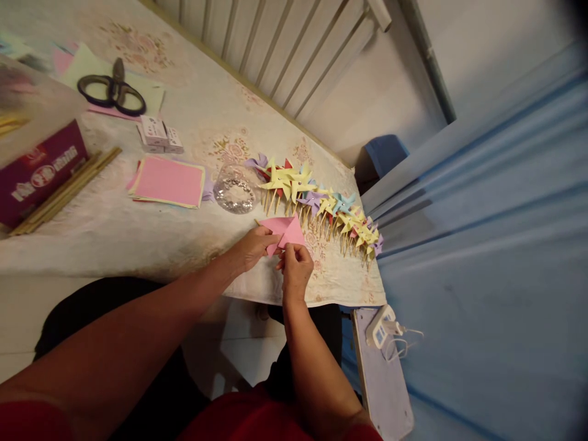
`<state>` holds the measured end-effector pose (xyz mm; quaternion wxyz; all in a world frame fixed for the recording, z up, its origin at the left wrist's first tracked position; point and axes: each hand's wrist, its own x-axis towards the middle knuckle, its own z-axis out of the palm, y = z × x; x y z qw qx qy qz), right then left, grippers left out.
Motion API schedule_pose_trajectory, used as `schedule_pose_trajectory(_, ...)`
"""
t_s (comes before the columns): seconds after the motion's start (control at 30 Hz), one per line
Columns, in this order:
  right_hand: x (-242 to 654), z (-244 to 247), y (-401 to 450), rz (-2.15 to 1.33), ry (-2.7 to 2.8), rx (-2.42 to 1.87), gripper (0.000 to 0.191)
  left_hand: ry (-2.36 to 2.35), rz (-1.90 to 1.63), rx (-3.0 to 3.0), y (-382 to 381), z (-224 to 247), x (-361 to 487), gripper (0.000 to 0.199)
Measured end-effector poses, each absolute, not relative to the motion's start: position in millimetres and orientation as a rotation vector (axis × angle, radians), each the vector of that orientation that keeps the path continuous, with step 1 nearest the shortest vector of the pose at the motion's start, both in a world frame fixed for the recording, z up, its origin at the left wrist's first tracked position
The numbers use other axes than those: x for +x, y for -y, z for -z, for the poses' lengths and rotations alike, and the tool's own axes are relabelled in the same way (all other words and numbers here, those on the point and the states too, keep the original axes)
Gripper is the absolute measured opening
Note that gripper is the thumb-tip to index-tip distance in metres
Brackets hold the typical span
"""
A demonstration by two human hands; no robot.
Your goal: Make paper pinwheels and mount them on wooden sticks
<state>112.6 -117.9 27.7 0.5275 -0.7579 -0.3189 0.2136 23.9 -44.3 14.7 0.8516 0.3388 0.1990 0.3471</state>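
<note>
Far to the left of the clear dish [219, 196], a purple box [46, 171] stands on the flowered tablecloth [193, 236], with a bundle of thin sticks [68, 193] lying alongside it. Left of the dish and farther from the person, dark-handled scissors [118, 90] rest on loose sheets of paper [154, 98]. Nearer the dish, still on its left, sit some small white boxes [155, 130], and just beside it lies a paper stack [169, 180] with a pink sheet on top. The dish itself holds small shiny pieces [237, 205].

To the right of the dish and closer to the person, the left hand [255, 247] grips the left side of a folded pink paper [291, 231], thumb on top. The right hand [297, 264] pinches the same paper along its near edge, fingertips closed on it. Starting just right of the dish, a long row of pinwheels [313, 199] on sticks, yellow, purple, blue and red, runs away to the right. Farther right of the dish are a white power strip [382, 326] and a blue curtain [482, 245].
</note>
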Motion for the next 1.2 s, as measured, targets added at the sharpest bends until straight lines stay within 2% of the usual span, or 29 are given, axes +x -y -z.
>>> schedule_pose_trajectory(0.3,112.8,-25.7,114.3,-0.529,0.725,-1.817,0.014,-0.477,-0.765,0.725,44.3,-11.4,24.5,0.018)
schedule_pose_trajectory(0.93,112.3,-20.6,117.0,-0.499,0.735,-1.777,0.019,-0.474,-0.766,0.842,42.9,-6.2,27.1,0.013)
schedule_pose_trajectory(1.2,143.1,-37.4,133.6,-0.065,0.78,-1.839,0.031,-0.599,-0.739,0.904,40.6,-18.4,20.4,0.004)
